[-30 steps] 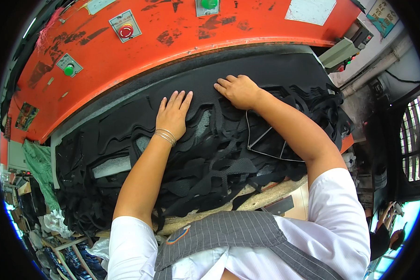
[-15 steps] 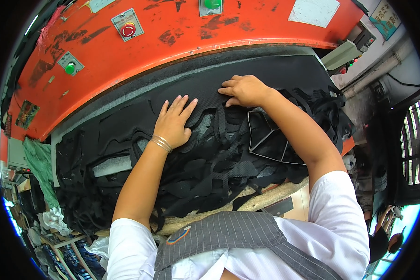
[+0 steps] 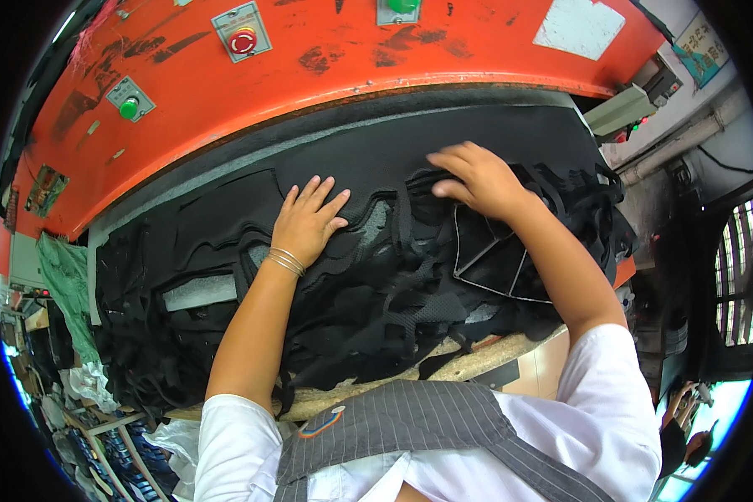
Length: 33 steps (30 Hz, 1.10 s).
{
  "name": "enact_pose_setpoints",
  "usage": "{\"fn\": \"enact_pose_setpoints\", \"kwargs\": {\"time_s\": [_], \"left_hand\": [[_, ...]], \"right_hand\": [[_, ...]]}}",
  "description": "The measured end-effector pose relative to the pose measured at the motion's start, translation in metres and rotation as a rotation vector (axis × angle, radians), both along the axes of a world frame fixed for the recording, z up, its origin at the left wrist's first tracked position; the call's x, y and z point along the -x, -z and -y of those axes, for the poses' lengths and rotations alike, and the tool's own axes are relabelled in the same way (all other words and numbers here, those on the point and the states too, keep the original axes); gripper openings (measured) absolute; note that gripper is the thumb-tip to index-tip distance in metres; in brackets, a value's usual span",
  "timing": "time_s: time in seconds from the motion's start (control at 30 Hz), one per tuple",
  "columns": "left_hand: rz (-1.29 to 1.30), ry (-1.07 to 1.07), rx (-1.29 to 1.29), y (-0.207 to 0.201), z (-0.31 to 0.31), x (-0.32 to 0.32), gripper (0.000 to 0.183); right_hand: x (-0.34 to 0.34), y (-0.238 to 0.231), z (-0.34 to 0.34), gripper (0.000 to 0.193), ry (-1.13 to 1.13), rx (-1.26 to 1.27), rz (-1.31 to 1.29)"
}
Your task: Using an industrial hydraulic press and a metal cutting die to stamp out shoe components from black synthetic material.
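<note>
A black sheet of fabric or foam (image 3: 351, 159) spreads over the machine's bed, its near side cut into ragged edges. My left hand (image 3: 309, 222) lies on it with the fingers spread, near the ragged edge. Farther right, my right hand (image 3: 481, 180) is just over the sheet, fingers apart and slightly blurred; nothing shows in it. Beneath my right forearm lies a thin metal frame with cross bars (image 3: 487, 251), like a cutting die, partly hidden by the arm. Black offcuts (image 3: 351, 314) are heaped in front of both hands.
An orange machine housing (image 3: 309, 67) rises behind the bed, with a red stop button (image 3: 243, 40) and green buttons (image 3: 129, 107). A green sack (image 3: 65, 280) hangs at the left. The bed's worn edge (image 3: 460, 364) runs close to my apron.
My right hand has moved right, and its fingers have opened from a bent, close pose. My left hand stays spread at nearly the same place on the sheet. The view has shifted slightly.
</note>
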<state>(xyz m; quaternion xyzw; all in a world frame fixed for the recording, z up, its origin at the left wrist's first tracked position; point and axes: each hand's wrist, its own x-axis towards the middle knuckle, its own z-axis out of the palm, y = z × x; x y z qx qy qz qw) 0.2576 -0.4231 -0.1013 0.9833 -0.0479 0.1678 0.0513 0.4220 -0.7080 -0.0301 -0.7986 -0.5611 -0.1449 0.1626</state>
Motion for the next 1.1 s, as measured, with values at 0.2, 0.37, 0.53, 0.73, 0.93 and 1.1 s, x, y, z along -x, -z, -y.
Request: {"fn": "enact_pose_setpoints", "kwargs": {"time_s": [0.2,0.37,0.53,0.73,0.93,1.1], "left_hand": [[0.149,-0.071,-0.051,-0.009,0.002,0.013,0.062],[0.228,-0.212,0.0,0.002,-0.023,0.039,0.047],[0.292,-0.227,0.139,0.015,-0.021,0.035,0.043],[0.302,-0.267,0.143,0.025,-0.018,0.038,0.048],[0.289,-0.286,0.206,0.024,-0.016,0.04,0.046],[0.294,-0.281,0.225,0.024,-0.012,0.04,0.044]], "right_hand": [[0.097,0.017,0.123,0.039,0.114,0.197,-0.106],[0.131,0.035,0.147,0.036,0.175,0.311,-0.155],[0.128,0.039,0.152,0.026,0.168,0.355,-0.064],[0.137,-0.038,0.147,0.033,0.151,0.068,-0.245],[0.12,-0.102,0.066,0.039,-0.105,0.086,0.053],[0.062,-0.039,-0.037,0.039,-0.259,0.033,0.147]]}}
